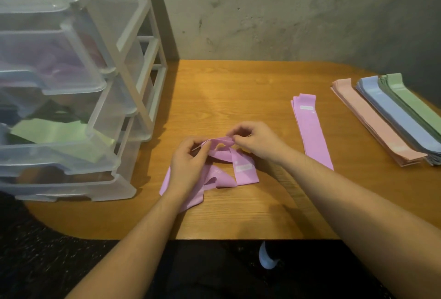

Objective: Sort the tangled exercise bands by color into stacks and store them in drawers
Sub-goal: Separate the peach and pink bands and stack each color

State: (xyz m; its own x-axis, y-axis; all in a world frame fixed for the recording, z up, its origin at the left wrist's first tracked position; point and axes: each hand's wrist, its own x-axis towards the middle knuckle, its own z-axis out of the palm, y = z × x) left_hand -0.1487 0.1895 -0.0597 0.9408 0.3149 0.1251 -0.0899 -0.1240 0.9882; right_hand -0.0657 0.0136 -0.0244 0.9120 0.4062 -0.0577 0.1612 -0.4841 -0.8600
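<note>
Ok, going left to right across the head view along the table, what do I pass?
Clear drawer unit → left hand → tangled pink bands → right hand → flat pink stack → peach stack → blue stack → green stack.

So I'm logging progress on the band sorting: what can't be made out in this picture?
- Head view: how many pink tangled bands there are; both the left hand and right hand cover the knot.
- Band count in the flat stacks: layers too thin, right edge cuts them off.
- Contents of the upper drawers: cloudy plastic blurs them.
- Label print on the pink stack: too small.
</note>
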